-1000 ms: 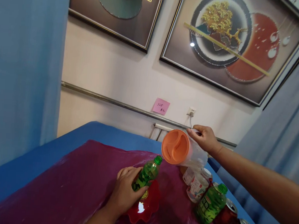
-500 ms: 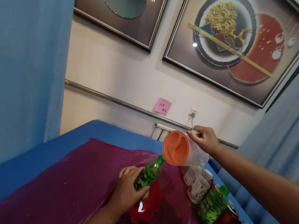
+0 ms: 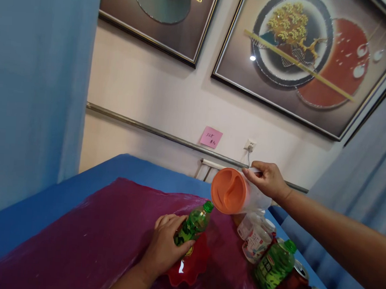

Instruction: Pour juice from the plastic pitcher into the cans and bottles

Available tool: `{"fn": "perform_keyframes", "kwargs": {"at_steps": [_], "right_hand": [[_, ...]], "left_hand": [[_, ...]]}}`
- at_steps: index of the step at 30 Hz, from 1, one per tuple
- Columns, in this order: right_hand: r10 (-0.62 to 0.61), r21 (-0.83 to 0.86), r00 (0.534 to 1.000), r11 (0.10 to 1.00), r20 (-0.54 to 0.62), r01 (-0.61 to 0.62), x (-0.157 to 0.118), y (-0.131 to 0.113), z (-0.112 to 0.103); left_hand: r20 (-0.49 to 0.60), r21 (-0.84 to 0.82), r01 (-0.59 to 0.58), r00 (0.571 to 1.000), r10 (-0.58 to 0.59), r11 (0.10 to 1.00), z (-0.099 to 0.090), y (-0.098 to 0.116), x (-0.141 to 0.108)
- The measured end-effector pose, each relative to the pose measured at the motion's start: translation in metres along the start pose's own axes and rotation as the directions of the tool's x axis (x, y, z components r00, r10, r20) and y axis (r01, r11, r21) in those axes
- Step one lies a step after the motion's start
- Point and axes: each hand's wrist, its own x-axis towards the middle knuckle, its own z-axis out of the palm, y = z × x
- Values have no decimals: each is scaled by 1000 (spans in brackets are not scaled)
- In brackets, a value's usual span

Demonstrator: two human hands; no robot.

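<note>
My left hand is wrapped round a green-capped plastic bottle with a green label, which leans to the right above a red scalloped dish. Up and to the right, my right hand grips the handle of a translucent pitcher. The pitcher lies tipped on its side in the air, its orange lid facing left, near the bottle's cap. Whether liquid is flowing between them I cannot tell.
Along the right edge stand clear jars, a second green bottle and drink cans. A purple plastic sheet covers the blue table. Behind are a metal rail and a wall socket.
The whole view has shifted very slightly to the right. Both hands keep their holds, and the bottle and pitcher stay in nearly the same place.
</note>
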Motion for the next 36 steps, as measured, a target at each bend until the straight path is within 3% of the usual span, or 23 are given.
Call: {"fn": "perform_keyframes", "kwargs": {"at_steps": [36], "right_hand": [[-29, -36, 1000, 999, -8, 29, -2, -6, -4]], "left_hand": [[-6, -24, -3, 1000, 3, 1000, 0, 1, -2]]}}
